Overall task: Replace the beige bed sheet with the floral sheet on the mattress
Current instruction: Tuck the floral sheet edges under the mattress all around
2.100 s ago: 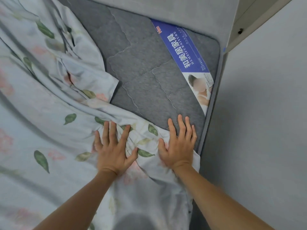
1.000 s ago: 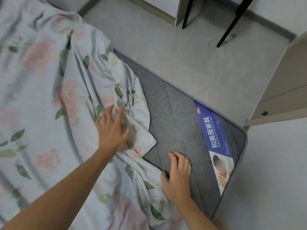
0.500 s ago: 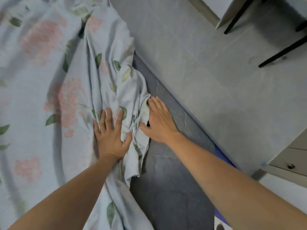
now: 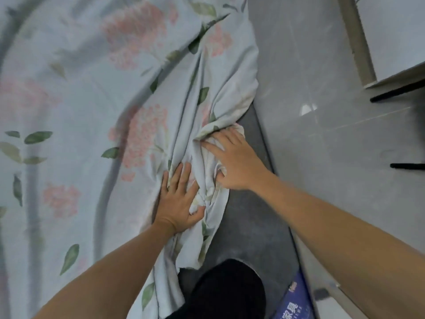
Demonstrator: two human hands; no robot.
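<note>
The floral sheet (image 4: pixel 96 93), pale blue with pink flowers and green leaves, covers most of the grey mattress (image 4: pixel 249 226). Its edge is bunched in folds along the mattress's right side, leaving a bare grey strip. My left hand (image 4: pixel 180 203) lies flat on the sheet, fingers spread, thumb against the bunched folds. My right hand (image 4: pixel 233 160) rests on the crumpled edge a little farther up, fingers straight, thumb sunk into a fold. No beige sheet is in view.
A grey tiled floor (image 4: pixel 322 125) runs along the mattress's right edge. A white cabinet (image 4: pixel 395 33) and black furniture legs (image 4: pixel 396 93) stand at the upper right. A blue label (image 4: pixel 292 305) lies on the mattress near my dark-clothed knee (image 4: pixel 230 291).
My view has swung from the mattress corner along its side. Both hands left the corner and now press the bunched sheet edge; the right hand has slid farther onto the folds.
</note>
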